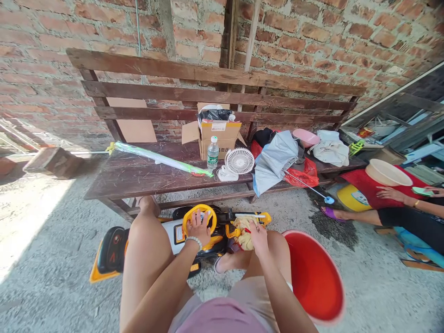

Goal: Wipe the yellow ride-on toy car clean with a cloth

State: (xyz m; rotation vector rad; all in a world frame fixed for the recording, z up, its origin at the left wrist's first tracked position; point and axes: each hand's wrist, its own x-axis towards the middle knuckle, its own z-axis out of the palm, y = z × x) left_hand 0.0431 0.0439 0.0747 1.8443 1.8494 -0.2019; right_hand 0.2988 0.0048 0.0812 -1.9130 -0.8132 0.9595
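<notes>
My left hand [200, 230], with a beaded bracelet at the wrist, lies over the yellow steering wheel [188, 215] of a ride-on toy excavator between my legs. Its fingers are spread across the wheel. My right hand [258, 237] is closed on a crumpled pale-yellow cloth [245, 239] with red bits, pressed against the toy's yellow-and-black arm [265, 218]. Part of the cloth and the fingertips are hidden. The toy's black seat [111, 249] sticks out left of my left leg. A large red bucket [314, 277] stands beside my right leg.
Ahead, a brown wooden bench [138, 180] carries a cardboard box [221, 137], water bottle [212, 153], white fan [239, 161], wrapped green-and-white stick [163, 158] and grey umbrella [275, 159]. At right, another person's hand [391, 194] rests near a beige basin [388, 173].
</notes>
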